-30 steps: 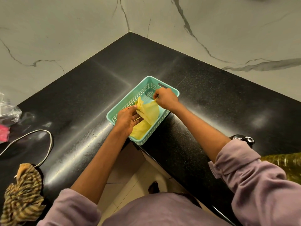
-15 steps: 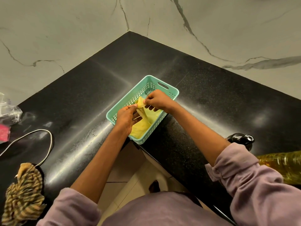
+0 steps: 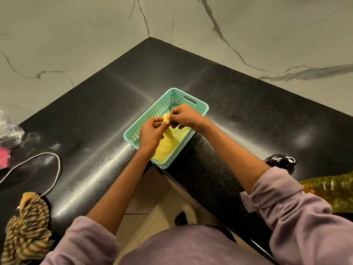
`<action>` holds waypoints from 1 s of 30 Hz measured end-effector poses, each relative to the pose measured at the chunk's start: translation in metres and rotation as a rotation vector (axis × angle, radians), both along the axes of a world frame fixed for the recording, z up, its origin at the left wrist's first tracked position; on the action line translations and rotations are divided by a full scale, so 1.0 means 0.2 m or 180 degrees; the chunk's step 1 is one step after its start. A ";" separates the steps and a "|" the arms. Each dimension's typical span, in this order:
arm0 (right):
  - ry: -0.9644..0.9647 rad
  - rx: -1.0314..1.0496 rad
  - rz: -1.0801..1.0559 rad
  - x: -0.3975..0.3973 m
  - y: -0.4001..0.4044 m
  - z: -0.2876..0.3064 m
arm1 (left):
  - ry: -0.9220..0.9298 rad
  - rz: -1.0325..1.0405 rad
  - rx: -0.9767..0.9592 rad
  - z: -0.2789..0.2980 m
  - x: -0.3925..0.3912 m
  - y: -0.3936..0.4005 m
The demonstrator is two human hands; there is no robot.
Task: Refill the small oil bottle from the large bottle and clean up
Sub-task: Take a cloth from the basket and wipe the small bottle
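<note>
A yellow cloth (image 3: 168, 144) lies in a teal plastic basket (image 3: 198, 104) at the inner corner of the black counter. My left hand (image 3: 150, 135) and my right hand (image 3: 183, 116) meet above the basket, both pinching the cloth's upper edge between fingertips. The large bottle of golden oil (image 3: 332, 190) lies at the right edge, partly behind my right sleeve. A black pump top (image 3: 280, 161) of the small bottle shows just left of it; the rest of that bottle is hidden.
A striped brown cloth (image 3: 26, 230) sits at the near left with a white cable (image 3: 44, 161) looping behind it. A clear plastic bag (image 3: 9, 132) and a pink item (image 3: 3, 157) lie at the far left. Marble walls back the counter (image 3: 95, 111).
My right hand has moved left from the basket's far rim to meet my left hand, bringing the cloth's two corners together. The cloth has folded and sunk lower in the basket.
</note>
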State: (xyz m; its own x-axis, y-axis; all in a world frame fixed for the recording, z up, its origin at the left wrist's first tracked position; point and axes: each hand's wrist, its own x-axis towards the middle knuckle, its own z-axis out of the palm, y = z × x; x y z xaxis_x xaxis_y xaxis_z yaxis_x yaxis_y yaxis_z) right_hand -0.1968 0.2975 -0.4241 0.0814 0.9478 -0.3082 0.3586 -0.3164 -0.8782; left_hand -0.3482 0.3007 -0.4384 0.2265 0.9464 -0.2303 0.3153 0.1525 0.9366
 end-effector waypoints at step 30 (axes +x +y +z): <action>-0.2367 0.0234 0.0177 -0.01 0.05 -0.01 | -0.0445 0.0559 -0.0440 0.02 -0.02 0.06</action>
State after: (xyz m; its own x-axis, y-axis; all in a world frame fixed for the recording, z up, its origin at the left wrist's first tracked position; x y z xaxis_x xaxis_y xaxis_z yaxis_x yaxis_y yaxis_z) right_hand -0.1979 0.3074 -0.4263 0.1951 0.9726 -0.1263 0.8797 -0.2304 -0.4160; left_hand -0.3523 0.3130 -0.4343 0.1002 0.9357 -0.3381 0.1417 0.3230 0.9357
